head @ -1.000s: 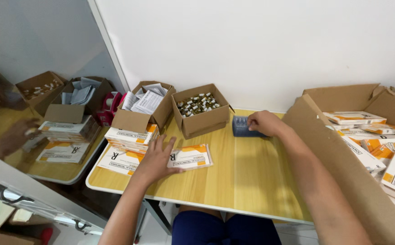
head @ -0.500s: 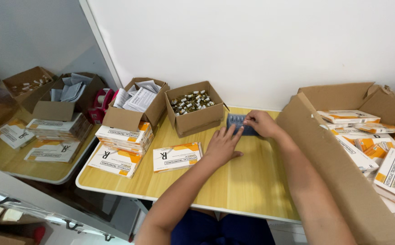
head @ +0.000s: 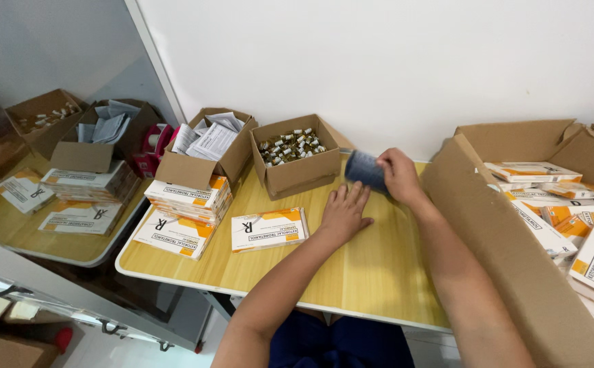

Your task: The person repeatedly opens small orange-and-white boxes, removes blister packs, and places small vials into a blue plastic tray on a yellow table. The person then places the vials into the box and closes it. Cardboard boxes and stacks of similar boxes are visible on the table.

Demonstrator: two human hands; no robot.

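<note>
Blue tray (head: 365,169) lifted off the wooden table (head: 378,259), tilted and blurred, pinched in right hand (head: 400,176) at 12 o'clock — left hand (head: 343,213) flat, fingers spread, just below; risk: tray slips or clips the box of vials (head: 295,155) at 10 o'clock.

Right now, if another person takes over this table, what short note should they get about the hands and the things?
Left hand: flat on the table, empty.
Right hand: lifts a blue tray just above the table, beside the vial box.
Leaflet box stands left of the vial box.
One flat carton lies near the left hand; a carton stack sits further left.
Big box on the right holds more cartons.
Tray contents: cannot tell.
</note>
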